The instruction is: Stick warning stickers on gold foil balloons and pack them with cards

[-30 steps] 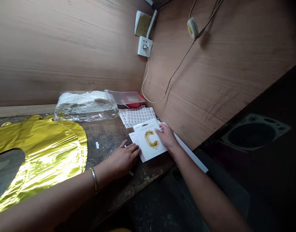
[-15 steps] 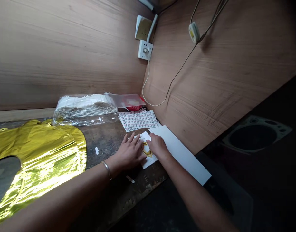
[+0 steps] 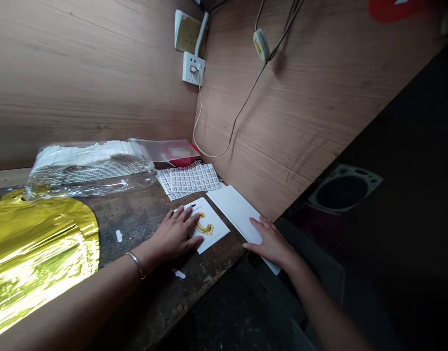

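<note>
My left hand lies flat with its fingers spread on the left part of a white printed card, which shows a picture of a gold balloon shape. Part of the card is hidden under those fingers. To the right, my right hand is over the near part of a long stack of white cards or paper. Its fingers are stretched out and its thumb points left, apart from them. A sheet of small printed labels lies just behind the card.
A gold foil balloon covers the table's left side. Behind it lies a clear plastic bag of white pieces, beside a red basket. Small white hang tabs lie on the dark table. A cord hangs along the wall.
My right hand has left the printed card and moved right onto the white stack. My left hand stays on the card, more of which now shows. The view has swung right.
</note>
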Demonstrator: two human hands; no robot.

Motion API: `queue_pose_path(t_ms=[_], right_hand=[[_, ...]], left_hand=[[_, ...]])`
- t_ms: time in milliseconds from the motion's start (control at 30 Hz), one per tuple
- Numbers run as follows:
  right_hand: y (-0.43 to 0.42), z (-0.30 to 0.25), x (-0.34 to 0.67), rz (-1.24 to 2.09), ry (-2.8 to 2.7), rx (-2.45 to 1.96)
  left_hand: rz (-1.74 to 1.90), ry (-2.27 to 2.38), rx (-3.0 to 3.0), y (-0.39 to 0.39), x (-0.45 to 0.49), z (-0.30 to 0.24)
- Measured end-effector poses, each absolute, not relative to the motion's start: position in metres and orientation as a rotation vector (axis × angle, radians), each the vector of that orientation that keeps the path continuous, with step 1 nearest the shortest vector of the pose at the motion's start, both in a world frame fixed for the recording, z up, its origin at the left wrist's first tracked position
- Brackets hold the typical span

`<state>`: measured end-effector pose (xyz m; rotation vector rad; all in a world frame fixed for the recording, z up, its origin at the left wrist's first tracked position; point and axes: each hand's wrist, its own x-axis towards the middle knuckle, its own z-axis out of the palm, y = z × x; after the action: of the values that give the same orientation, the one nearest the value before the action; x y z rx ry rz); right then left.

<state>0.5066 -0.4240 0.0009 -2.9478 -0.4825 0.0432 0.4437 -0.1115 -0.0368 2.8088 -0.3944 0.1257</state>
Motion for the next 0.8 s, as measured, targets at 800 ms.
queue_pose_path(t_ms=[800], right_hand=[[-0.395, 0.036, 0.436, -0.542, -0.468, -2.727]], left_hand=[[0.310, -0.410, 2.490, -0.141, 0.417, 0.015]])
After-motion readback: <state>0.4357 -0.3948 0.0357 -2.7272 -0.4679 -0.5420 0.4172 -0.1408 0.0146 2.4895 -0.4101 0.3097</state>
